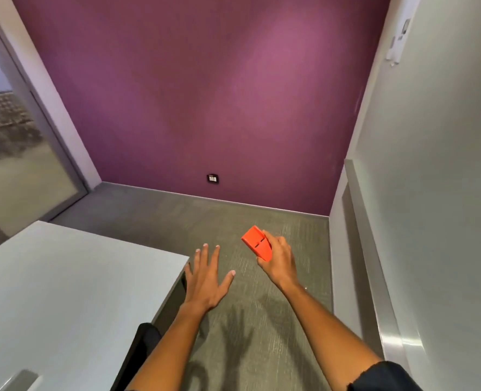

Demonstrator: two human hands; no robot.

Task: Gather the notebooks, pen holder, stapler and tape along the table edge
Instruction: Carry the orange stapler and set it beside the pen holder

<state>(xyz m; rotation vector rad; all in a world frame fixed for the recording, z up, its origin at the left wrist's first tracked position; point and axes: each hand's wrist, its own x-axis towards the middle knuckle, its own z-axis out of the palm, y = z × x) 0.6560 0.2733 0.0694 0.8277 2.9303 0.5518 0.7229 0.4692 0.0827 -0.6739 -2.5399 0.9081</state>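
My right hand [278, 258] grips a small orange plastic object [257, 244] with slots in its side, which looks like the pen holder, though I cannot be sure. It is held in the air over the carpet, to the right of the table corner. My left hand [207, 277] is spread flat with fingers apart and holds nothing, hovering just right of the white table [64, 292] near its far right corner. No notebooks, stapler or tape show in this view.
The white table fills the lower left, and a dark chair part [140, 345] sits under its right edge. Grey carpet [247, 221] runs to a purple wall [205, 94] with a socket [213, 178]. A glass door [13, 165] stands left, a white wall ledge [374, 263] right.
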